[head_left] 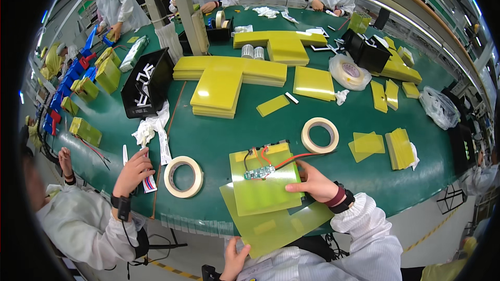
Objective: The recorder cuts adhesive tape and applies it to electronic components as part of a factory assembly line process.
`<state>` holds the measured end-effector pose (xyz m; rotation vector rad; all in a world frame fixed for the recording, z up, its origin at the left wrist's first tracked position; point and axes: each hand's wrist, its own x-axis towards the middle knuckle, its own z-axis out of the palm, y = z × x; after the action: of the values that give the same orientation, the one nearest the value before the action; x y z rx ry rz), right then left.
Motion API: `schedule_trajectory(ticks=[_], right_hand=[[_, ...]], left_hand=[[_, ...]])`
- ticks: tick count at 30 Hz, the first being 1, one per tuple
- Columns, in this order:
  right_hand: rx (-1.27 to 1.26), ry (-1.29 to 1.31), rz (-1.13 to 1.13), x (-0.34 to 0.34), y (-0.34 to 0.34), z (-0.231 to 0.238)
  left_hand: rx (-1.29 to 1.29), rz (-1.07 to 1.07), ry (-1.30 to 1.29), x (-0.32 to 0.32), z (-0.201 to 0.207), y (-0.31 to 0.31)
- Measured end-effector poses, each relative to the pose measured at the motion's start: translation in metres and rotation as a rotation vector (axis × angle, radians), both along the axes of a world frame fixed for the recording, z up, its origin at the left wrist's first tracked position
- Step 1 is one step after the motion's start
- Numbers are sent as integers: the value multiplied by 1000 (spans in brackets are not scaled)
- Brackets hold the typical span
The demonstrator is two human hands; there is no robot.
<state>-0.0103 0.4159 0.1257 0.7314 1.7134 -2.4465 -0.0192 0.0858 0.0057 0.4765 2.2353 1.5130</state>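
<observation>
My right hand [316, 183] grips the right edge of a battery pack [263, 190] faced with a yellow-green board, thumb on top. On the pack sits a small green circuit board [259, 172] with red and black wires, the longer ones trailing right. Beneath the pack lies a larger translucent yellow-green sheet [271, 237], which sticks out past the table's front edge. My left hand [235, 259] pinches the sheet's near left corner, between thumb and fingers. One roll of cream tape [184, 177] lies left of the pack, and another tape roll [320, 136] stands beyond it to the right.
At left, a co-worker's hand [134, 170] rests near a tube [149, 182]. Stacks of yellow boards [216, 91], a black bin [148, 86] and a bagged tape roll [350, 73] stand farther back. Small yellow sheets [400, 148] lie right. More people work across the green table [260, 130].
</observation>
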Motion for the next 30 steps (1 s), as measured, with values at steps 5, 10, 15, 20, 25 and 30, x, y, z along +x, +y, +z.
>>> schedule_trajectory(ticks=[5,10,15,20,25,30], right_hand=[[-85,113,41,2,-4,-1],[-148,69,0,0,-5,-3],[-171,13,-17,0,-5,-5],[-99,107,60,-3,-5,-7],[-182,97,-2,0,-4,-16],[-162,170,48,3,-4,-8]], left_hand=[[-82,-133,-107,-20,42,11],[-254,-149,249,-27,70,18],[-457,-119,234,-26,81,20],[-593,-217,71,-25,125,30],[-519,-141,171,-25,128,32],[-561,-180,158,-26,132,33]])
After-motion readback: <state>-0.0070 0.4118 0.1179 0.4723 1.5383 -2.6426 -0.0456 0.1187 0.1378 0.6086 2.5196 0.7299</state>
